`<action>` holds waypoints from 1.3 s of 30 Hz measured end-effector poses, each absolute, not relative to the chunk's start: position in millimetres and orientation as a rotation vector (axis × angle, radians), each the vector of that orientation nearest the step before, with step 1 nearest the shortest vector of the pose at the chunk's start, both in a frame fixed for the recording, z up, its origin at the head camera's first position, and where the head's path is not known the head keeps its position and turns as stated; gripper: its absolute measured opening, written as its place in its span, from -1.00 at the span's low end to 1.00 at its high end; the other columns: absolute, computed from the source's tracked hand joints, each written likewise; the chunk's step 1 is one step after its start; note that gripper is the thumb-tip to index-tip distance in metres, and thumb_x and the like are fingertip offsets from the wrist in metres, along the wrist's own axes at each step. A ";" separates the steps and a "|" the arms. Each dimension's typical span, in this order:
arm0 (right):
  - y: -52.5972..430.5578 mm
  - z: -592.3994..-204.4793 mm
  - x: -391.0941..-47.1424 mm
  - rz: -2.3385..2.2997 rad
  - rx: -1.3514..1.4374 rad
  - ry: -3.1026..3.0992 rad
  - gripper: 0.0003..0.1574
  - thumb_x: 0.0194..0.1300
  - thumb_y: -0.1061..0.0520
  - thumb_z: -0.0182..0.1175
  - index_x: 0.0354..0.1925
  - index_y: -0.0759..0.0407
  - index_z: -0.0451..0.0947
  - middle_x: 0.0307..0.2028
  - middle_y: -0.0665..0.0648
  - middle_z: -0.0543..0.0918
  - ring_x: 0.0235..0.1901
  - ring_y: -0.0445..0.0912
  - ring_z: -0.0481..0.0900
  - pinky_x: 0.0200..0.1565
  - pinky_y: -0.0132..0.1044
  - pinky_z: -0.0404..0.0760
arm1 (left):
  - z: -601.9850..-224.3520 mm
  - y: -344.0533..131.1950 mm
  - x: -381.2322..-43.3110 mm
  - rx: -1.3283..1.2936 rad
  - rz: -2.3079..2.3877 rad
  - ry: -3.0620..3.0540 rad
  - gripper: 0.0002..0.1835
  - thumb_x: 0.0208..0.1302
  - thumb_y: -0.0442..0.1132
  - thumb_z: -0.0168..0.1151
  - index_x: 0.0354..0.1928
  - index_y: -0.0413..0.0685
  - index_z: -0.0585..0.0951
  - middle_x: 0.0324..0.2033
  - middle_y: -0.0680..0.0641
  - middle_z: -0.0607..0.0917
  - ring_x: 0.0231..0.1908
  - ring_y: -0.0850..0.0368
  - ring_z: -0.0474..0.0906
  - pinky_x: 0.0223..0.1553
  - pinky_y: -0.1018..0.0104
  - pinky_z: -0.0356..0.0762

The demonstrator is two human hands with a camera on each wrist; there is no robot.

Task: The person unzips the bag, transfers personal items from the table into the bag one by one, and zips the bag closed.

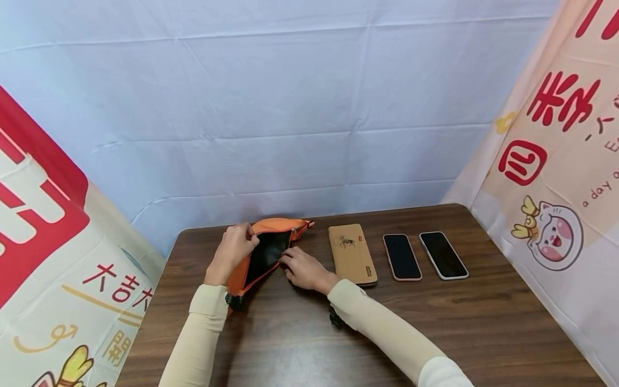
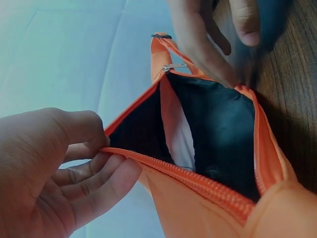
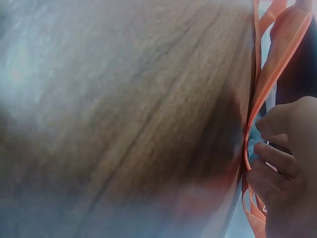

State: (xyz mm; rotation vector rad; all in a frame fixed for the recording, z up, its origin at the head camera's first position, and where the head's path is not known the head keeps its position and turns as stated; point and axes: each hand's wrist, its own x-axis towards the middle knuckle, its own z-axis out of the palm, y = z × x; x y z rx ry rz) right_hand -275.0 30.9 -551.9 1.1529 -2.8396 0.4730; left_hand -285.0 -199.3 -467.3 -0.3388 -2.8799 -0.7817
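Observation:
An orange zippered pouch (image 1: pixel 237 279) with a dark lining stands unzipped at the left of the table. My left hand (image 1: pixel 234 249) pinches one zippered edge of its mouth between thumb and fingers. On the opposite edge is my right hand (image 1: pixel 304 269), its curled fingers at the zipper in the right wrist view; some fingertips are hidden. A pale inner panel (image 2: pixel 181 136) shows inside the mouth in the left wrist view. The metal zipper pull (image 2: pixel 173 66) sits at one end, near an orange strap (image 2: pixel 159 54).
Right of the pouch lies a tan wallet (image 1: pixel 352 255) with a horse print. Beyond it are a dark-screened phone with a pinkish edge (image 1: pixel 403 258) and a white-edged phone (image 1: pixel 444 256). The brown wooden table (image 1: pixel 435 328) meets a white cloth backdrop (image 1: pixel 290 107).

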 end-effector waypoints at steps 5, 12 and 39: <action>32.8 -548.4 -276.6 0.497 1.136 -2.841 -0.57 0.58 0.14 0.21 0.33 0.15 0.61 0.29 0.12 0.61 0.29 0.00 0.55 0.31 -0.13 0.59 | -467.0 -199.0 -284.3 -0.336 -0.798 -2.886 -0.93 0.44 -0.33 0.24 -0.26 -0.13 0.60 -0.41 -0.12 0.64 -0.55 0.10 0.48 -0.44 0.24 0.46; 37.3 -544.2 -278.5 0.512 1.097 -2.866 -0.58 0.61 0.10 0.18 0.33 0.14 0.60 0.30 0.13 0.60 0.29 0.00 0.55 0.28 -0.12 0.62 | -466.9 -199.9 -284.3 -0.334 -0.805 -2.889 -0.94 0.44 -0.33 0.23 -0.26 -0.13 0.59 -0.41 -0.12 0.64 -0.54 0.10 0.47 -0.42 0.23 0.46; 59.7 -529.2 -284.5 0.541 1.053 -2.769 -0.68 0.57 0.15 0.24 0.20 0.19 0.65 0.17 0.17 0.65 0.12 0.05 0.58 0.14 -0.06 0.64 | -468.0 -199.4 -286.1 -0.353 -0.820 -2.875 -0.94 0.44 -0.35 0.20 -0.26 -0.13 0.60 -0.41 -0.11 0.64 -0.55 0.11 0.47 -0.44 0.24 0.45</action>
